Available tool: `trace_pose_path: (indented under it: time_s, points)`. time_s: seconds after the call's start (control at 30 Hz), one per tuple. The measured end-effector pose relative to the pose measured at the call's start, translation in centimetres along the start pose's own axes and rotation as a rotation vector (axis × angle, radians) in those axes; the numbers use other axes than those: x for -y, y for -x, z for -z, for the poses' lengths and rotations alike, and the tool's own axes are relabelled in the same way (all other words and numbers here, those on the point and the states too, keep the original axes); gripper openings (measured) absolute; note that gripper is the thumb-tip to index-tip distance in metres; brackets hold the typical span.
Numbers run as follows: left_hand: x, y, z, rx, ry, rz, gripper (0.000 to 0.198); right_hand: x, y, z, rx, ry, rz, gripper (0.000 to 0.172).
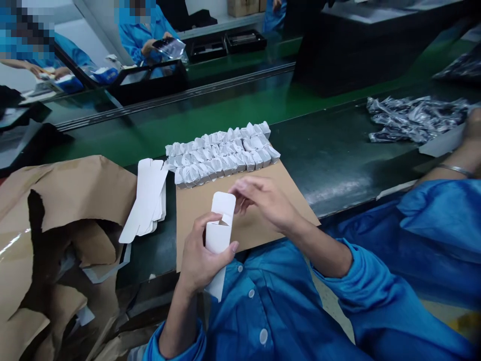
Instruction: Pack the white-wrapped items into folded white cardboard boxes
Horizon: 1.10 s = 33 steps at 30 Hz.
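My left hand (201, 253) is wrapped round a small white carton (219, 231), held upright with its top flap raised. My right hand (265, 200) hovers just right of that flap, fingers curled and lightly pinched near the flap's edge, with nothing of its own in it that I can make out. Beneath both hands lies a brown cardboard sheet (270, 200). On its far end stand rows of folded white cartons (221, 153). A stack of flat white carton blanks (148, 198) lies to the left of the sheet.
Torn brown paper wrapping (56, 225) fills the left side. A green conveyor belt (233, 108) runs behind. Silvery bags (413, 118) lie at the right, by a neighbour's arm (456, 165) in a bracelet. Black trays (150, 82) and people in blue coats stand across the belt.
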<state>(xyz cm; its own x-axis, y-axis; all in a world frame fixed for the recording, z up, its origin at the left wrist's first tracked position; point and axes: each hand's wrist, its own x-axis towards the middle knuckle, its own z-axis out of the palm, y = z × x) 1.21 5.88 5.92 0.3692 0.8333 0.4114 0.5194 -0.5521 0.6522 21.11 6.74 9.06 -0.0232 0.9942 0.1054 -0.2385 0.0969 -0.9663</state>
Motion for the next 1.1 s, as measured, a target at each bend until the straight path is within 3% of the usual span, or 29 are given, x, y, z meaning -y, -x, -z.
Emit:
trace_pose_path:
  time_s: [0.07,0.17,0.3,0.4,0.5,0.63,0.8,0.93,1.03,1.1]
  points:
    - [0.0,0.2,-0.3,0.000,-0.030,0.007,0.049,-0.3,-0.5,-0.6,0.137,-0.063,-0.085,0.029]
    - [0.1,0.6,-1.0,-0.054,-0.060,0.054,0.055,-0.4,-0.3,-1.5,0.226,-0.052,-0.096,0.024]
    - [0.2,1.1,-2.1,-0.186,0.024,0.063,0.070,-0.5,0.2,-2.1,0.202,-0.042,-0.140,0.024]
    - [0.0,1.2,-2.3,-0.173,0.065,0.100,0.095,-0.9,0.3,-2.3,0.172,-0.050,-0.126,0.019]
    - [-0.2,1.1,-1.9,-0.092,-0.038,0.146,0.107,-1.3,0.5,-2.4,0.148,-0.015,-0.056,0.015]
    - [-0.3,1.1,-1.4,-0.033,-0.187,0.095,0.091,-1.5,1.1,-2.5,0.151,0.099,0.029,0.008]
    - [-0.4,1.4,-1.0,-0.014,-0.154,0.146,0.085,-1.9,2.1,-2.2,0.179,0.288,0.230,0.012]
    - [-0.7,1.3,-0.7,0.027,-0.133,0.163,0.085,-2.7,2.3,-2.2,0.197,0.383,0.321,0.031]
    - [-0.6,1.2,-0.6,0.034,-0.132,0.127,0.088,-3.4,2.4,-2.6,0.107,0.498,0.452,0.027]
    - [-0.3,1.3,-0.7,0.024,-0.111,0.128,0.090,-3.9,2.4,-2.7,0.114,0.655,0.581,0.025]
